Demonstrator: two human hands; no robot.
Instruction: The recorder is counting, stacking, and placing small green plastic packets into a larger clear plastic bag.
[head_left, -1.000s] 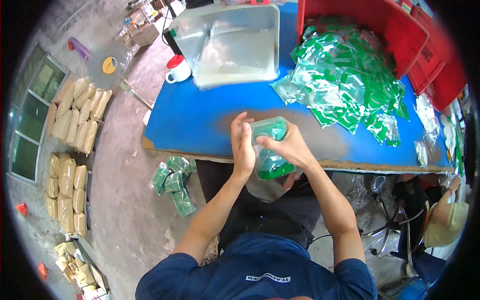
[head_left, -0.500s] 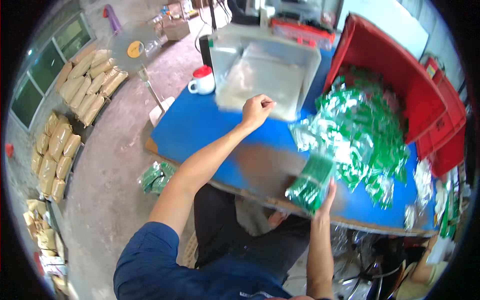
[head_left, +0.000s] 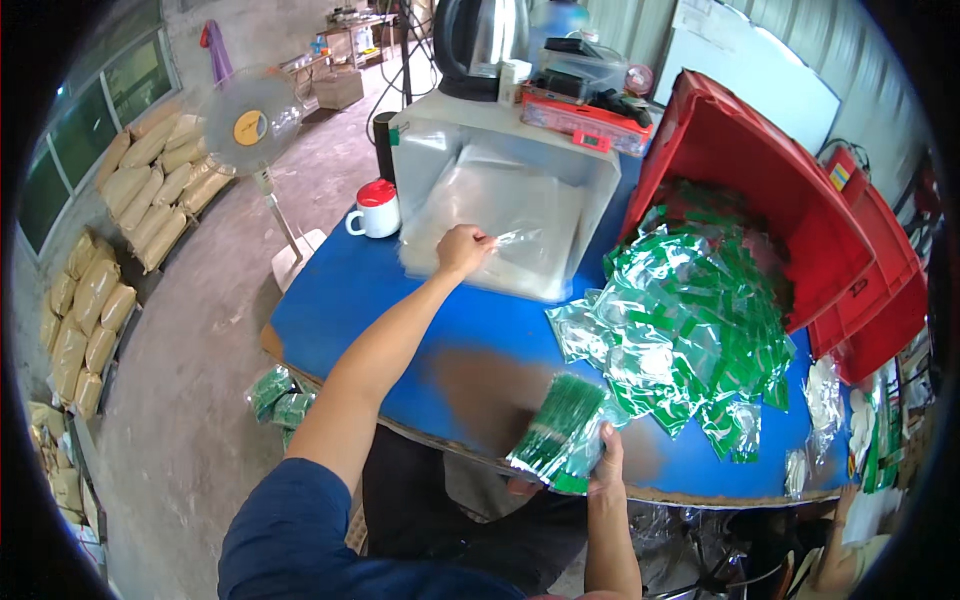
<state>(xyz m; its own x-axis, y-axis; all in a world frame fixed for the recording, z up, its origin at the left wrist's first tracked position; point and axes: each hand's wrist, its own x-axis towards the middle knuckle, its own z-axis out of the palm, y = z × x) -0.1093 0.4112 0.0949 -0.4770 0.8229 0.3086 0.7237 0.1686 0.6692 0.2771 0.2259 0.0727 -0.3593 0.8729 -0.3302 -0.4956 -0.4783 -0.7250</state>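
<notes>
My left hand (head_left: 465, 250) reaches into the open front of a pale box (head_left: 600, 165) lying on its side. Its fingers pinch the edge of a clear plastic bag (head_left: 520, 239), lifted slightly off a stack of similar bags (head_left: 500, 270). Near the table's front edge, my right hand (head_left: 608, 462) grips a thick bundle of green packets (head_left: 560, 425) from its right side. The bundle is fanned a little and tilted, and the fingers under it are hidden. Right beside it spreads a large heap of loose green packets (head_left: 690, 310).
The heap spills from a tipped red bin (head_left: 770, 170) onto the blue table (head_left: 330, 290). A red-lidded white mug (head_left: 378, 212) stands left of the box; a kettle (head_left: 480, 50) sits on top. Beyond the left edge are a fan (head_left: 250, 125) and stacked sacks (head_left: 95, 300).
My left hand was pinched near the box's front with a small blurred bit at its fingertips; now a clear bag's edge is lifted there. My right hand still holds the bundle. The view has shifted.
</notes>
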